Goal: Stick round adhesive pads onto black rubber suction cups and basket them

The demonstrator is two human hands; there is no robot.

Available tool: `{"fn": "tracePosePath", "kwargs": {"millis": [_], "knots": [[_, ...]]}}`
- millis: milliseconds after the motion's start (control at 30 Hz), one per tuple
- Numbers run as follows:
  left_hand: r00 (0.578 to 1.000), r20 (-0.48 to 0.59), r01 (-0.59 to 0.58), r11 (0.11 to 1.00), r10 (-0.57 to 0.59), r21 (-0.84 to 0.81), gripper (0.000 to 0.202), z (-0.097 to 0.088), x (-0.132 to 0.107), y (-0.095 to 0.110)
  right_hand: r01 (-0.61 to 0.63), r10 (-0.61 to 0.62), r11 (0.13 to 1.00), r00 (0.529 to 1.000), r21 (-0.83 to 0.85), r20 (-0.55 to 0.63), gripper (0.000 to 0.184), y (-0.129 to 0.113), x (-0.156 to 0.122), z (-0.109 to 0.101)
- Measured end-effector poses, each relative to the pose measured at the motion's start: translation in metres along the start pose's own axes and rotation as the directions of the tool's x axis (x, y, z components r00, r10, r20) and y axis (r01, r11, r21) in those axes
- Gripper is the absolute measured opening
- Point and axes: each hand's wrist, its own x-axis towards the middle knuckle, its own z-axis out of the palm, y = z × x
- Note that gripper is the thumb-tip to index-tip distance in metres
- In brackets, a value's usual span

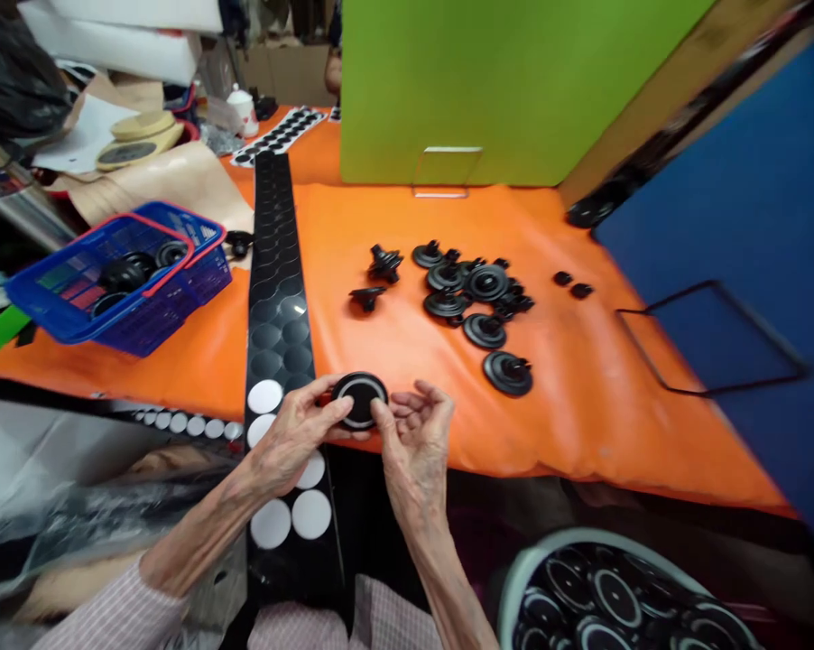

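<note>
My left hand (297, 435) and my right hand (417, 435) together hold a round black disc part (359, 398) at the near edge of the orange table cover (393, 361). Left fingers curl round its left rim; my right thumb and fingertips pinch its right rim. A long black sheet of round stickers (277, 298) runs under my left hand, with white empty circles (265, 396) near my wrist. A pile of several black round parts (478, 298) lies further back, to the right.
Two blue baskets (119, 280) with black parts stand at the left. A green board (488, 86) stands upright at the back, a blue board (752, 262) at the right. A round tub (616, 591) of finished black discs sits near my right elbow. Clutter fills the back left.
</note>
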Motion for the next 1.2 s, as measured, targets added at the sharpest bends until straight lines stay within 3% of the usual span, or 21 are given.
{"fn": "tracePosePath", "kwargs": {"millis": [100, 167, 233, 267, 333, 400, 467, 600, 700, 767, 833, 900, 967, 1067, 1133, 1200], "knots": [[0.997, 0.078, 0.017, 0.999, -0.020, 0.044, 0.035, -0.002, 0.013, 0.007, -0.015, 0.014, 1.000, 0.983, 0.002, 0.184, 0.018, 0.002, 0.020, -0.020], [0.996, 0.089, 0.007, 0.995, -0.016, 0.102, 0.041, -0.005, 0.029, 0.015, 0.143, -0.095, 0.968, 0.970, -0.206, 0.225, 0.025, 0.004, 0.049, -0.040], [0.999, 0.032, -0.025, 0.957, 0.016, 0.288, 0.051, -0.008, 0.044, 0.025, 0.310, -0.264, 0.818, 0.951, -0.485, 0.162, 0.029, 0.006, 0.086, -0.058], [0.998, -0.005, -0.058, 0.896, 0.067, 0.440, 0.056, -0.010, 0.050, 0.029, 0.330, -0.314, 0.764, 0.941, -0.555, 0.127, 0.027, 0.008, 0.106, -0.064], [0.976, 0.013, -0.153, 0.641, 0.217, 0.752, 0.061, -0.014, 0.057, 0.033, 0.346, -0.365, 0.701, 0.925, -0.624, 0.103, 0.020, 0.014, 0.140, -0.069], [0.939, 0.175, -0.271, 0.324, 0.297, 0.906, 0.064, -0.017, 0.057, 0.033, 0.355, -0.372, 0.684, 0.921, -0.637, 0.113, 0.013, 0.021, 0.164, -0.066], [0.902, 0.340, -0.380, 0.115, 0.264, 0.918, 0.067, -0.018, 0.056, 0.029, 0.369, -0.392, 0.619, 0.910, -0.693, 0.135, 0.009, 0.029, 0.177, -0.059], [0.846, 0.466, -0.455, -0.105, 0.261, 0.884, 0.053, -0.012, 0.061, 0.024, 0.385, -0.426, 0.389, 0.881, -0.837, 0.207, 0.009, 0.037, 0.184, -0.049], [0.805, 0.525, -0.499, -0.164, 0.276, 0.851, 0.033, -0.008, 0.072, 0.025, 0.409, -0.420, 0.326, 0.870, -0.852, 0.258, 0.012, 0.035, 0.181, -0.047], [0.796, 0.545, -0.535, -0.115, 0.263, 0.837, 0.019, -0.007, 0.079, 0.026, 0.430, -0.427, 0.322, 0.861, -0.843, 0.276, 0.016, 0.034, 0.174, -0.048], [0.807, 0.517, -0.541, 0.009, 0.287, 0.841, 0.019, -0.008, 0.084, 0.026, 0.467, -0.420, 0.340, 0.852, -0.816, 0.313, 0.016, 0.033, 0.165, -0.050], [0.846, 0.407, -0.489, 0.198, 0.343, 0.850, 0.023, -0.009, 0.086, 0.026, 0.504, -0.391, 0.358, 0.846, -0.786, 0.364, 0.013, 0.032, 0.153, -0.052], [0.902, 0.241, -0.395, 0.461, 0.358, 0.795, 0.027, -0.008, 0.083, 0.026, 0.518, -0.373, 0.416, 0.847, -0.747, 0.379, 0.013, 0.029, 0.140, -0.055], [0.979, 0.079, -0.205, 0.878, 0.190, 0.433, 0.032, -0.005, 0.073, 0.026, 0.524, -0.393, 0.641, 0.851, -0.560, 0.348, 0.015, 0.017, 0.113, -0.054], [0.994, 0.069, -0.092, 0.982, 0.082, 0.164, 0.037, -0.002, 0.064, 0.024, 0.506, -0.407, 0.782, 0.857, -0.365, 0.316, 0.017, 0.006, 0.091, -0.049], [0.997, 0.062, -0.045, 0.998, 0.042, 0.045, 0.040, 0.001, 0.057, 0.020, 0.472, -0.407, 0.856, 0.868, -0.214, 0.284, 0.019, -0.004, 0.069, -0.040]]}}
